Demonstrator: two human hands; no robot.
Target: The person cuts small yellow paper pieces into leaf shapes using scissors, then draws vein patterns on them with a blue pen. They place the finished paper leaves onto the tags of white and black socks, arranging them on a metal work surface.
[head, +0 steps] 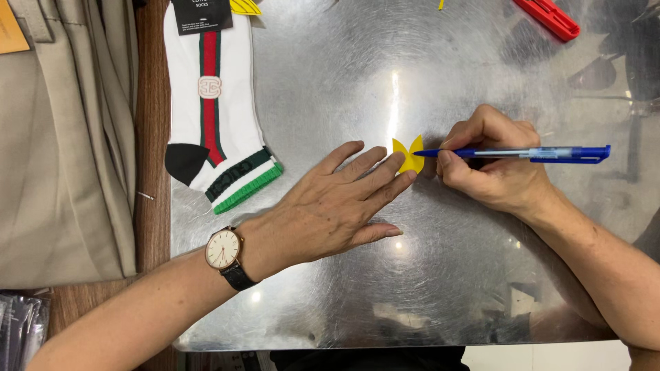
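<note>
The left hand [330, 209] lay flat and unclenched, grasping nothing, its fingertips [407, 176] pressing down the lower edge of a small yellow paper piece [410, 155] on the metal tabletop [357, 288]. The right hand [491, 165] was closed around a blue pen [522, 154], pinched between thumb and forefinger, with the pen's tip touching the right side of the yellow piece. That piece sat directly between the two hands, just beyond the left fingertips and at the pen's point; part of it was covered by those fingertips, so its full outline could not be made out.

Far to the left of the left hand, a beige fabric item [65, 144] hung over the table's edge, cut off by the frame on the top and left; what it was could not be told. Below it, in the corner, a dark packet [20, 323] showed only partly. On the left wrist was a watch [224, 250] with a pale face and dark strap. Up and left of the left hand lay a pair of white socks [210, 103] with a red and green stripe and green cuff, the top end under a black card label [201, 14] that the frame clipped. Beside that label a yellow scrap [245, 7] was also cut off at the top edge.

Well above and right of the pen-holding hand, a red plastic object [550, 17] ran out of the frame, too little of it showing to name. Glare and reflections blurred the metal surface around both hands. No container was in view.
</note>
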